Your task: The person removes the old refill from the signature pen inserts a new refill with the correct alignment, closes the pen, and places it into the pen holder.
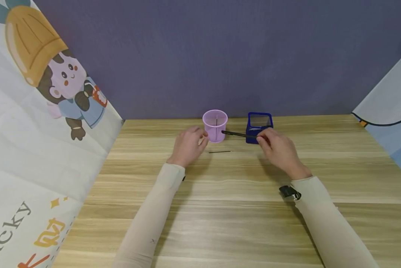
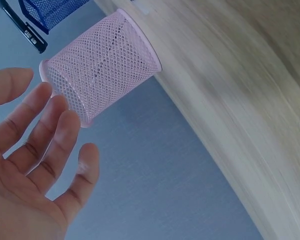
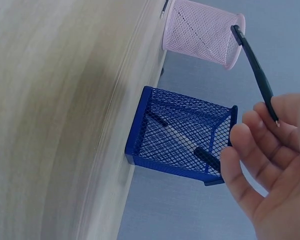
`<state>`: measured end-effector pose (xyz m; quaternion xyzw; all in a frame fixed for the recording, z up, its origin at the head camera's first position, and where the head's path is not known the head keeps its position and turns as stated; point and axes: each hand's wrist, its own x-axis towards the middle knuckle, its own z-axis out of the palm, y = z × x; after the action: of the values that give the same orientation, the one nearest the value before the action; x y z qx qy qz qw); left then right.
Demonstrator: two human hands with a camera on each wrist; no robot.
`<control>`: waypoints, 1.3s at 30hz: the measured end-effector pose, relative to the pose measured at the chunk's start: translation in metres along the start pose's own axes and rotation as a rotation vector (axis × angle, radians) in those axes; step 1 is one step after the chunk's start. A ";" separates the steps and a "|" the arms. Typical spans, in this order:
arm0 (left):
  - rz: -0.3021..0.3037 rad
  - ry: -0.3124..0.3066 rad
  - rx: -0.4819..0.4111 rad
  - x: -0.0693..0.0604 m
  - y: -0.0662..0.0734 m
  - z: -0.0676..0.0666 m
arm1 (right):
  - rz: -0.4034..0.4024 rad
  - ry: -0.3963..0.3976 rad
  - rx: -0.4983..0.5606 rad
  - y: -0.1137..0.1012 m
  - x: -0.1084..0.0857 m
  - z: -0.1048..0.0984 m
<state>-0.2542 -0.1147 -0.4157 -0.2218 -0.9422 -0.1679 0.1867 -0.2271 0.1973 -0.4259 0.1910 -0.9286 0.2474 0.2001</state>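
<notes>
My right hand [image 1: 280, 150] pinches a black pen [image 1: 236, 133] near its tip, between thumb and fingers. The pen lies nearly level above the blue mesh pen holder [image 3: 136, 131], its clip end pointing left toward the pink mesh pen cup [image 1: 215, 135]. Beside that cup, my left hand [image 1: 188, 147] hovers with loosely bent fingers and holds nothing. Through the pink mesh shows a thin dark stick [image 2: 108, 54], like a pen refill. Another pen [image 3: 181, 137], dark at both ends and pale between, leans inside the blue holder.
A thin dark pen refill [image 1: 220, 152] lies on the wooden table [image 1: 220, 208] in front of the pink cup. Behind the table's far edge rises a dark blue-grey panel [image 1: 213, 56]. A printed cloth [image 1: 96, 160] hangs along the left side.
</notes>
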 end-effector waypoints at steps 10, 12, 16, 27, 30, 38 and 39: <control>-0.027 0.054 0.026 0.005 -0.001 0.002 | 0.041 0.060 0.001 0.007 0.006 -0.003; -0.038 0.056 0.033 0.005 -0.001 0.002 | 0.050 0.080 0.003 0.007 0.007 -0.004; -0.056 0.055 0.046 0.005 -0.002 0.001 | 0.063 0.122 0.013 0.007 0.007 -0.005; -0.068 0.063 0.055 0.005 -0.003 -0.002 | 0.129 0.224 0.044 0.006 0.009 -0.010; -0.071 0.068 0.055 0.005 -0.004 -0.002 | 0.137 0.261 0.045 0.006 0.009 -0.011; -0.107 0.044 0.045 0.004 -0.007 -0.005 | 0.175 0.320 0.055 0.006 0.010 -0.016; -0.112 0.041 0.044 0.004 -0.007 -0.005 | 0.183 0.324 0.053 0.006 0.011 -0.017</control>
<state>-0.2593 -0.1214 -0.4115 -0.1613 -0.9525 -0.1619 0.2013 -0.2341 0.2081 -0.4099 0.0687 -0.8909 0.3164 0.3186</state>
